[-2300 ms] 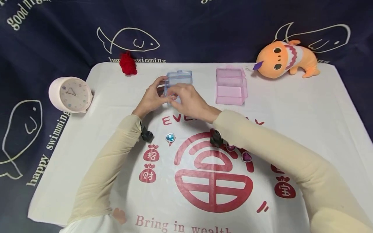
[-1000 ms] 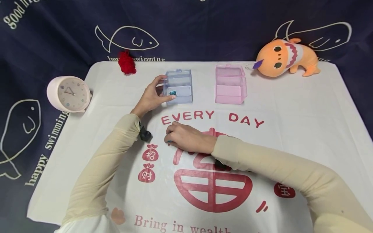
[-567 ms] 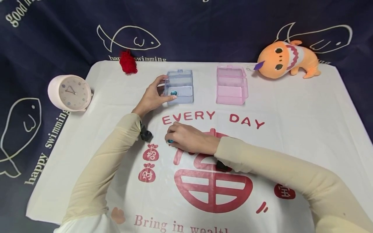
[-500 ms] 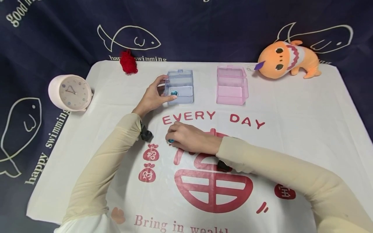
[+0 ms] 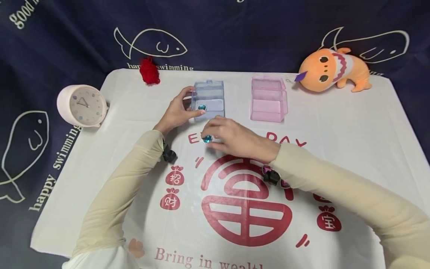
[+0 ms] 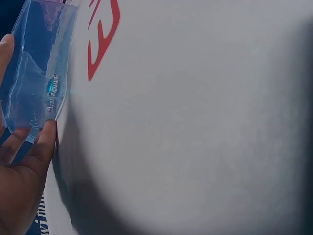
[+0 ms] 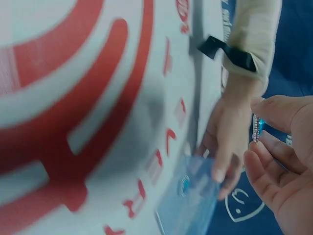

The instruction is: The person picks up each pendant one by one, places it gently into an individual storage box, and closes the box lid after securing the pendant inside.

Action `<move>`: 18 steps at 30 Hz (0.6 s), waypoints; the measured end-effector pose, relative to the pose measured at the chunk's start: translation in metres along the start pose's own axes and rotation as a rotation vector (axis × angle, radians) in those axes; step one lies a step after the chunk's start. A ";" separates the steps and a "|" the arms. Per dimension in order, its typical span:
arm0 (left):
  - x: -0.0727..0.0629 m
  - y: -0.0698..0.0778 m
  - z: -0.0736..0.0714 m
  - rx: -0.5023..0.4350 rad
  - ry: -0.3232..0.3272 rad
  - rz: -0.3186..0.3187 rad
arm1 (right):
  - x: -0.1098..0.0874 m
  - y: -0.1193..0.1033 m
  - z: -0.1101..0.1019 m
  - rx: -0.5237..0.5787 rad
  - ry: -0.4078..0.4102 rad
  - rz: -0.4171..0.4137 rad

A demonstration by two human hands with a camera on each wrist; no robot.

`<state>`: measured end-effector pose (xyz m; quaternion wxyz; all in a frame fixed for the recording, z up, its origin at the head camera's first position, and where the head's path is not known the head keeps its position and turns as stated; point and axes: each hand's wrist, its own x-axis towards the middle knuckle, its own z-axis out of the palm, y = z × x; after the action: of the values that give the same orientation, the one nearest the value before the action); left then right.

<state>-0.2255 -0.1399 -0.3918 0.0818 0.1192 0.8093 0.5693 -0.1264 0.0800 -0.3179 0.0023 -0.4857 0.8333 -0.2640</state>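
Note:
Between thumb and fingers, my left hand (image 5: pixel 176 110) grips the left side of a clear blue plastic box (image 5: pixel 215 105), whose lid stands open. One blue jewel (image 5: pixel 201 107) with a sparkly rim lies inside, near the thumb; the left wrist view shows this jewel (image 6: pixel 52 87) through the box wall. My right hand (image 5: pixel 236 138) pinches a second blue jewel (image 5: pixel 206 139) just in front of the box. In the right wrist view the pinched jewel (image 7: pixel 257 128) is seen edge-on between thumb and fingertips.
An open pink box (image 5: pixel 268 109) stands right of the blue one. Purple jewels (image 5: pixel 284 184) lie partly hidden by my right sleeve. A white clock (image 5: pixel 84 105), red yarn (image 5: pixel 149 71) and an orange plush shark (image 5: pixel 315 71) sit around the table's far and left edges.
My right hand let go of one jewel in the blue box, went down to the other blue jewel on the table, picked it up and moved back toward the box. The left hand stayed put.

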 end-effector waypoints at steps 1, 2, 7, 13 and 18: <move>0.000 0.000 0.000 -0.002 -0.002 0.002 | 0.001 0.002 -0.004 0.003 0.008 0.007; 0.000 0.000 0.000 -0.004 -0.004 0.004 | 0.003 0.003 -0.008 0.001 0.017 0.014; 0.001 0.000 -0.001 0.017 -0.017 0.006 | 0.013 0.015 -0.026 -0.015 0.073 0.049; 0.001 0.000 -0.003 0.027 -0.017 -0.014 | 0.029 0.033 -0.039 -0.043 0.112 0.118; 0.001 0.000 -0.001 0.011 -0.016 -0.029 | 0.040 0.047 -0.042 -0.050 0.111 0.162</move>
<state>-0.2265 -0.1409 -0.3919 0.0959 0.1127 0.8135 0.5625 -0.1964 0.0842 -0.2926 -0.0347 -0.4012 0.8750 -0.2686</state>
